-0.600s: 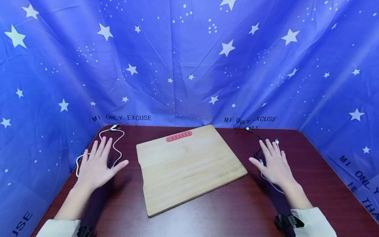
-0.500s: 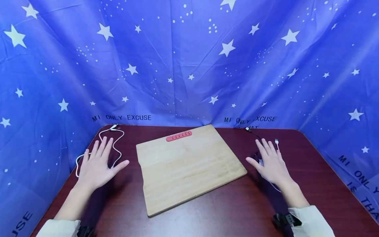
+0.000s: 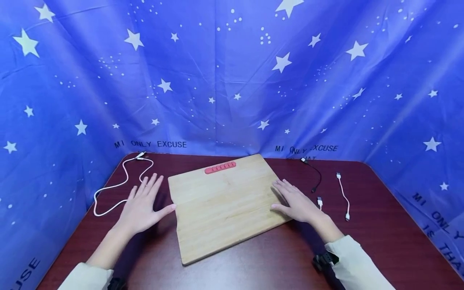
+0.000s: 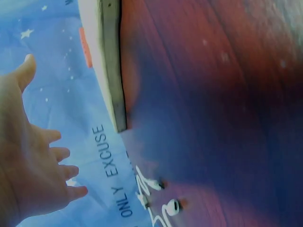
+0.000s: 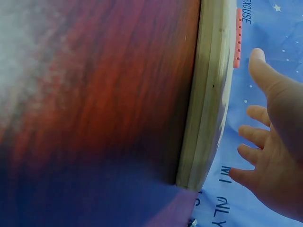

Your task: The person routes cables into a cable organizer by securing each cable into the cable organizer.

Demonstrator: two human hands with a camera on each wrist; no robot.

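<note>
Directions as on a clock face centred on the board, 12 o'clock at the curtain side.

Item: wooden cutting board, lying flat at mid-table, set askew, one corner pointing toward 12 o'clock; a shallow indentation marks its 9 o'clock edge.

Item: red cable-clip strip, slotted, on the board near its 12 o'clock edge.

Item: long white cable, in a loose loop at 10 o'clock, its plug end at the table's far corner.

Item: short black USB cable, bent in a curve at 2 o'clock.

Item: short white USB cable, stretched nearly straight at 3 o'clock, outermost on that side.

Item: white USB plug, at 3 o'clock just beside the right hand, which hides the rest.

Left hand: raised at 9 o'clock, holding nothing; fingers slightly spread, thumb held wide toward the board, with contact uncertain.

Right hand: at 3 o'clock, above the board's edge, holding nothing; fingers extended, close together from overhead, thumb apart. Whether it touches the wood I cannot tell.

Setting: dark red-brown table, backed by a blue star-print curtain with black lettering.
</note>
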